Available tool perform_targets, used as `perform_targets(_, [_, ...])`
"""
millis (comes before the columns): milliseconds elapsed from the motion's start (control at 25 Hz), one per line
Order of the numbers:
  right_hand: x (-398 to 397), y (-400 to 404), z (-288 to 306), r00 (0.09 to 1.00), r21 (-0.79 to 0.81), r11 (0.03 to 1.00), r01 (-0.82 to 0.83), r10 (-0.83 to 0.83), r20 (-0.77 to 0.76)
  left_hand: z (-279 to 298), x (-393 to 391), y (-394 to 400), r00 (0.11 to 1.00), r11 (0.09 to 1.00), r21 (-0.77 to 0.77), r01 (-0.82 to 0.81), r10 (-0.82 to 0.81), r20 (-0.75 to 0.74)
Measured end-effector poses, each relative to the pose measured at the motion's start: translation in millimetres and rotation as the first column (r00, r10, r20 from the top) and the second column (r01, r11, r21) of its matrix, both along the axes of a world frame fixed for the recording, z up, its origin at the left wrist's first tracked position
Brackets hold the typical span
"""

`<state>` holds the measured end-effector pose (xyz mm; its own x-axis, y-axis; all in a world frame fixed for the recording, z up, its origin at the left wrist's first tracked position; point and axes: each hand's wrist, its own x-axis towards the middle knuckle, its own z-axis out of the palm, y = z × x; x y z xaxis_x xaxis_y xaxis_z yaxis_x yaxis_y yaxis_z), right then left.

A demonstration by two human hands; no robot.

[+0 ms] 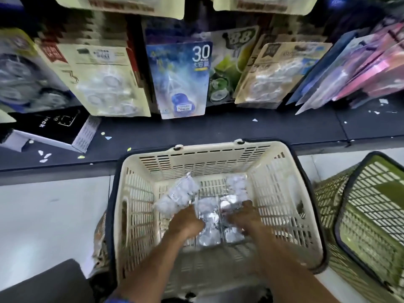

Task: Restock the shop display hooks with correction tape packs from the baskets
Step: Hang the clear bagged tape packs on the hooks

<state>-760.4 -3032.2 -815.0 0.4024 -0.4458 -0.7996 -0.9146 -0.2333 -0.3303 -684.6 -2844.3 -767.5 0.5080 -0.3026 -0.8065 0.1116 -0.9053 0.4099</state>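
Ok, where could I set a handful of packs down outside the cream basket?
Free: white floor left of the cream basket, and the dark ledge between it and the hanging packs. Crowded: the right, where green baskets press close, and the ledge's left end, under a black box.

You are in a shop aisle. Ahead of your hands hang carded blister packs, among them a blue card printed "30" point(179, 79) with a price sticker. Your hands reach into a cream slotted plastic shopping basket point(135, 193); right of them, stacked green baskets point(371, 215).
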Motion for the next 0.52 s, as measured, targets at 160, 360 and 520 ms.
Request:
perform_targets(160, [-1.3, 8.8, -7.7, 0.999, 0.039, 0.999, 0.034, -0.034, -0.005, -26.2, -20.6, -11.5, 0.953, 0.956, -0.043, -0.290, 0.284, -0.106])
perform_targets(360, [2.8, 35.9, -0.2, 0.983, 0.184, 0.965, -0.186, 0.181, 0.044, -23.1, -21.3, -14.7, 0.830, 0.845, -0.046, -0.533, 0.513, -0.218])
perform_targets(520, [4.3, 42.1, 14.5, 1.000, 0.362, 0.932, 0.008, -0.017, 0.020, -25.0, -26.8, -10.7, 0.734, 0.750, -0.055, -0.659, 0.626, -0.263])
